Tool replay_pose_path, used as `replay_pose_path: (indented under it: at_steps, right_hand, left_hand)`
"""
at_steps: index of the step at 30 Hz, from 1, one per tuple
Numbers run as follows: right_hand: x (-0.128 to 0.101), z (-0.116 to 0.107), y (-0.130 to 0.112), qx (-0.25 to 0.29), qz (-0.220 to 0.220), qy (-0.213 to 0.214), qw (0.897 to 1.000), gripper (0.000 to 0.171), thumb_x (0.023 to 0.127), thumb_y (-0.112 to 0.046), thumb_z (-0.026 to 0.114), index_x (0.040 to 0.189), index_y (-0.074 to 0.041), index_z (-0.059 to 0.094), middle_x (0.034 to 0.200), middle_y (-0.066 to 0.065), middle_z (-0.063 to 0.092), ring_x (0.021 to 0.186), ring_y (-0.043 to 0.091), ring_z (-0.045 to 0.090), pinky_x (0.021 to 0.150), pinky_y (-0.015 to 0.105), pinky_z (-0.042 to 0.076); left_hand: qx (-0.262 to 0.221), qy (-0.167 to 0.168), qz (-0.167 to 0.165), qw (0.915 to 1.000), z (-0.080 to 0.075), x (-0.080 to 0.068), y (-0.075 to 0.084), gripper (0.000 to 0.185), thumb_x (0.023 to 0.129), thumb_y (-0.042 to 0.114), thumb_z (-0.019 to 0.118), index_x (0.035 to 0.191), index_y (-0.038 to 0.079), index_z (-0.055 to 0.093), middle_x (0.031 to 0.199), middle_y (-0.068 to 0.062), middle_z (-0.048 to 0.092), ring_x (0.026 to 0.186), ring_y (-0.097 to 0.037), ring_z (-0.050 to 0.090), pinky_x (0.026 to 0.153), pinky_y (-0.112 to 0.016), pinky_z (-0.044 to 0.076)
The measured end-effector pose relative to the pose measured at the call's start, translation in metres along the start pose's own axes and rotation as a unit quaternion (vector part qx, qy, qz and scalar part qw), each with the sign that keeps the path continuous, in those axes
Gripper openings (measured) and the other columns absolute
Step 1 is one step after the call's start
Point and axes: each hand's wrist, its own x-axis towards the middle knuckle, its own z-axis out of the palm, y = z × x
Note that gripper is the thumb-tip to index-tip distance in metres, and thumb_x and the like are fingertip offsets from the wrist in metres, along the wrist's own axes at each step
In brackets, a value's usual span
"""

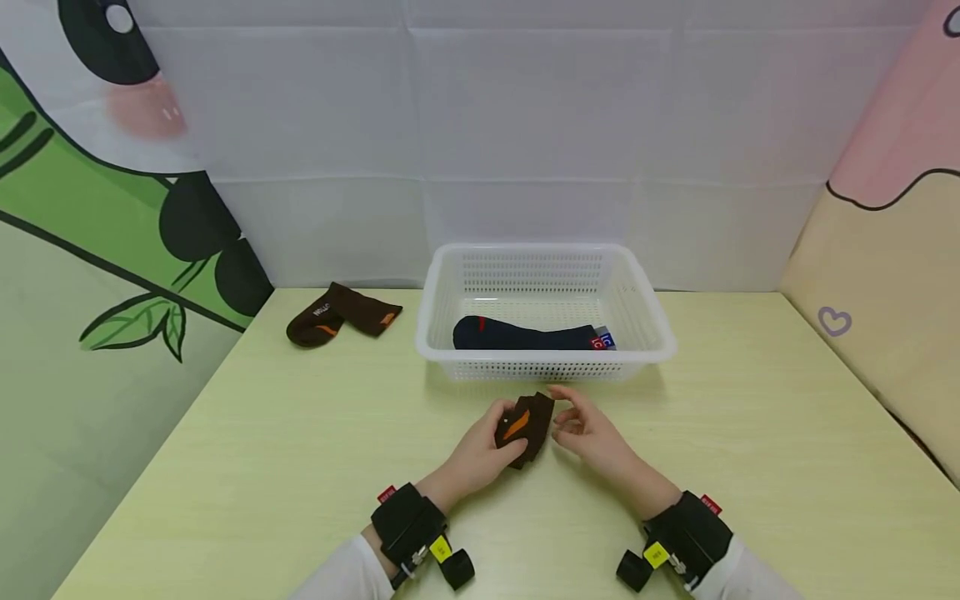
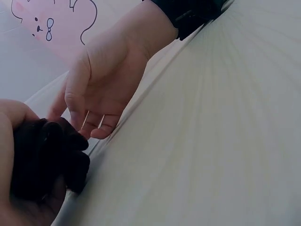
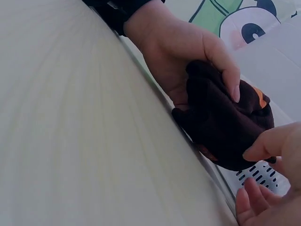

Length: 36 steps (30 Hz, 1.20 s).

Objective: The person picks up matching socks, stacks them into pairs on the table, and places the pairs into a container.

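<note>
My left hand (image 1: 480, 454) grips a folded dark brown sock (image 1: 534, 421), its thumb across the front, where an orange mark shows. Just to the right is my right hand (image 1: 596, 433), its index finger stretched to the sock's top corner and its other fingers loosely bent. In the right wrist view, the right thumb (image 3: 265, 145) overlaps the edge of the bunched sock (image 3: 225, 117). From the left wrist, the sock (image 2: 44, 157) looks like a dark bundle between the left fingers and thumb, with the right hand (image 2: 106, 75) beside it.
Behind the hands stands a white perforated basket (image 1: 546, 357) with dark navy socks (image 1: 525, 335) inside, red and blue labels at one end. More brown socks (image 1: 341, 315) lie crossed at the back left of the pale wooden table (image 1: 262, 467). A printed cloth (image 1: 525, 125) hangs along the back.
</note>
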Motion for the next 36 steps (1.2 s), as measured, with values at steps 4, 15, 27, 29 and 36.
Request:
replay_pose_path:
  at_steps: [4, 15, 27, 29, 36]
  right_hand:
    - [0.000, -0.001, 0.002, -0.064, -0.020, -0.007, 0.998, 0.052, 0.083, 0.001, 0.064, 0.133, 0.002, 0.047, 0.129, 0.023, 0.040, 0.107, 0.033, 0.052, 0.090, 0.038, 0.046]
    - [0.002, -0.002, -0.004, -0.032, 0.048, 0.056, 0.997, 0.019, 0.088, -0.008, 0.062, 0.103, 0.004, 0.061, 0.097, 0.009, 0.066, 0.089, 0.011, 0.056, 0.080, 0.024, 0.045]
    - [0.008, -0.007, 0.000, 0.075, 0.113, 0.173, 0.976, 0.022, 0.092, -0.007, 0.058, 0.111, 0.002, 0.052, 0.097, 0.003, 0.051, 0.060, 0.006, 0.046, 0.057, 0.020, 0.042]
    - [0.008, -0.008, 0.000, 0.077, 0.109, 0.172, 0.976, 0.023, 0.091, -0.007, 0.059, 0.111, 0.002, 0.052, 0.097, 0.003, 0.051, 0.060, 0.006, 0.046, 0.058, 0.020, 0.042]
    - [0.004, -0.011, -0.002, 0.077, 0.097, 0.177, 0.976, 0.032, 0.087, -0.001, 0.063, 0.117, 0.004, 0.051, 0.098, 0.002, 0.060, 0.064, 0.005, 0.052, 0.060, 0.019, 0.045]
  left_hand:
    - [-0.054, -0.011, 0.006, 0.9984, -0.001, -0.001, 0.001, 0.033, 0.090, 0.007, 0.056, 0.121, 0.005, 0.045, 0.115, -0.014, 0.058, 0.104, -0.023, 0.055, 0.091, -0.032, 0.043]
    - [-0.109, 0.035, -0.017, 0.9933, -0.001, 0.001, 0.003, 0.026, 0.094, 0.010, 0.053, 0.119, 0.003, 0.048, 0.114, -0.014, 0.056, 0.098, -0.018, 0.053, 0.086, -0.028, 0.043]
    - [-0.125, 0.120, -0.076, 0.9820, -0.001, 0.007, -0.001, 0.039, 0.098, 0.013, 0.044, 0.134, 0.004, 0.029, 0.118, -0.022, 0.050, 0.104, -0.029, 0.053, 0.088, -0.034, 0.040]
    - [-0.132, 0.117, -0.077, 0.9813, -0.001, 0.008, -0.001, 0.037, 0.100, 0.015, 0.043, 0.132, 0.004, 0.030, 0.118, -0.022, 0.049, 0.107, -0.030, 0.052, 0.091, -0.035, 0.039]
    - [-0.106, 0.130, -0.063, 0.9839, 0.001, 0.007, -0.004, 0.033, 0.096, 0.017, 0.053, 0.121, 0.002, 0.038, 0.120, -0.018, 0.049, 0.110, -0.029, 0.051, 0.091, -0.038, 0.040]
